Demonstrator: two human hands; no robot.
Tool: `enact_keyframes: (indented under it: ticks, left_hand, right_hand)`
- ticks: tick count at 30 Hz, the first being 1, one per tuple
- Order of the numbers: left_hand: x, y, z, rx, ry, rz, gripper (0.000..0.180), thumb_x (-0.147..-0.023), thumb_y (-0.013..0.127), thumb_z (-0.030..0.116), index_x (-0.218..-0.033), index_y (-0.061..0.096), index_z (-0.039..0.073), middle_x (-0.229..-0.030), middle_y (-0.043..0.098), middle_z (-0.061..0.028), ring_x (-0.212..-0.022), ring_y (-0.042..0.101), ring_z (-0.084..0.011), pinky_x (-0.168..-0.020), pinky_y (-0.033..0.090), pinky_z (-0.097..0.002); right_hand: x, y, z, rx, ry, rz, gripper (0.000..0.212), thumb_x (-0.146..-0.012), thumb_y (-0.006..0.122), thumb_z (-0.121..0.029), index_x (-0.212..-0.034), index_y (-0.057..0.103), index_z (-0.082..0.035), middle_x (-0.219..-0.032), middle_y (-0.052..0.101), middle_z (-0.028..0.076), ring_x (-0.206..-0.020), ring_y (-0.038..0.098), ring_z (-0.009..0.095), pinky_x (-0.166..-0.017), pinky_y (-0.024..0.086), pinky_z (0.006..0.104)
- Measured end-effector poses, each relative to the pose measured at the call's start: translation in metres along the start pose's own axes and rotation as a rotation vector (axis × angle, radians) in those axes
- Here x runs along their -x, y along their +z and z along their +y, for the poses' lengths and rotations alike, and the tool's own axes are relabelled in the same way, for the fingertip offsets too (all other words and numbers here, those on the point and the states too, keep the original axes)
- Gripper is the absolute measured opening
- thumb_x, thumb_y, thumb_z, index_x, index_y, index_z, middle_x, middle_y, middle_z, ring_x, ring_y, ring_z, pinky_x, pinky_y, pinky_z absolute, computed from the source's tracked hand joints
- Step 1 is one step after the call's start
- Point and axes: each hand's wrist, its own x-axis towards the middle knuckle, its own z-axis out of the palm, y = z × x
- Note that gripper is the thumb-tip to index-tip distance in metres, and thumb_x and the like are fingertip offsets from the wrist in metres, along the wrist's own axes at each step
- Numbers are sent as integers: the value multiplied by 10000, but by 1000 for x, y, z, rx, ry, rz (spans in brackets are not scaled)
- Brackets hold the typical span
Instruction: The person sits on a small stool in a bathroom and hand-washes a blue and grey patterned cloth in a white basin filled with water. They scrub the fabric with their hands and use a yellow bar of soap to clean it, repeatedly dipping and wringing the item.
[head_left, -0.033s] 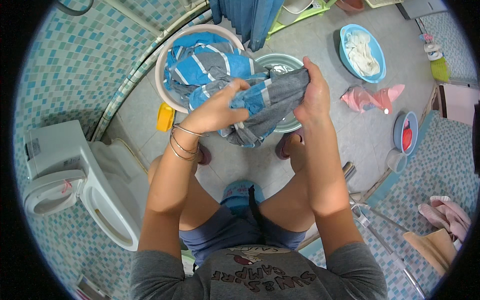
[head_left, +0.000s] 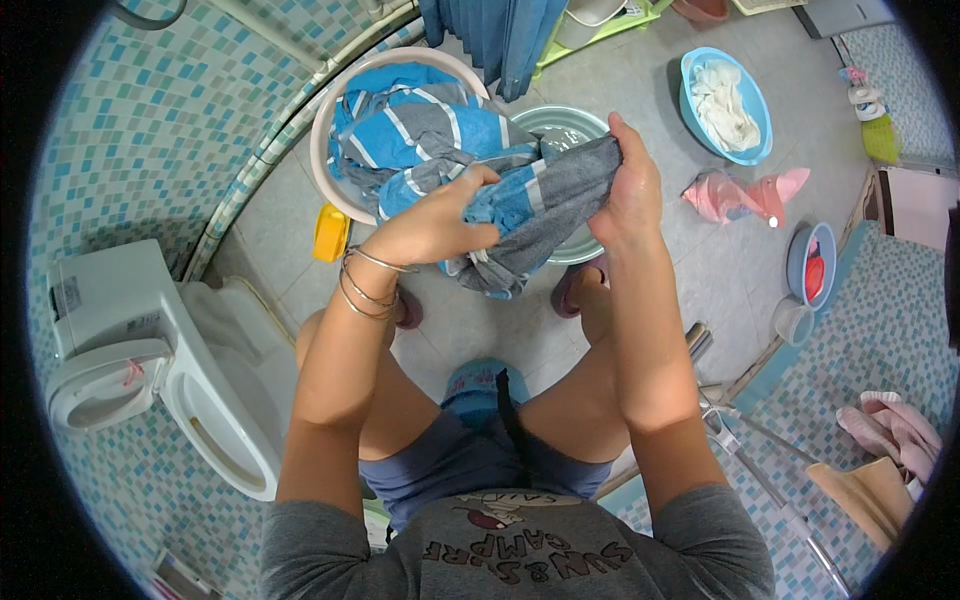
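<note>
A large blue and grey cloth with white stripes (head_left: 420, 130) is heaped in a pale pink basin (head_left: 319, 150), and part of it is drawn out over the rim toward me. My left hand (head_left: 432, 225), with metal bangles at the wrist, grips a bunched blue part between thumb and fingers. On the other side my right hand (head_left: 630, 190) holds the grey end, thumb pointing up; its fingers are partly hidden by the fabric. The cloth is stretched between both hands above a pale green basin (head_left: 585, 252) with clear water, partly covering it.
A yellow scoop-like container (head_left: 331, 233) lies beside the pink basin. At right stand a light blue basin (head_left: 684, 105) with white cloth, a crumpled pink plastic bag (head_left: 715, 198) and a smaller blue basin (head_left: 800, 265). A white toilet (head_left: 215, 420) is at left, a blue curtain (head_left: 490, 40) ahead.
The lower fold of the cloth has shifted slightly down. My left fingers, blurred before, are sharper and a little lower on the fabric; my right hand has hardly moved.
</note>
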Motion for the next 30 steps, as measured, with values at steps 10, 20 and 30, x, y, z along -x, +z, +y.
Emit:
enact_keyframes:
  ticks: [10, 20, 30]
  left_hand:
    - [-5, -5, 1, -24, -48, 268, 282, -699, 628, 207, -859, 632, -25, -716, 626, -153, -716, 619, -232, -685, 480, -327]
    - [-7, -11, -2, 1114, 56, 488, 206, -763, 616, 83, -919, 598, -51, -906, 637, -100, -819, 614, -194, -757, 497, -310]
    - [-7, -27, -21, 1039, 96, 648, 210, -804, 583, 82, -989, 605, -15, -932, 627, -51, -877, 571, -143, -811, 431, -255]
  right_hand:
    - [-7, -12, -13, 145, -126, -111, 267, -849, 626, -292, -922, 531, -54, -835, 595, 68, -769, 594, 184, -691, 484, 316]
    - [-18, -38, 30, 1596, -497, -391, 636, -730, 703, -304, -1234, 485, 16, -1258, 476, 262, -1129, 497, 389, -961, 385, 397]
    - [-8, -13, 5, 913, 213, -218, 458, -813, 590, -274, -1143, 516, 34, -1086, 573, 134, -1002, 527, 209, -862, 414, 338]
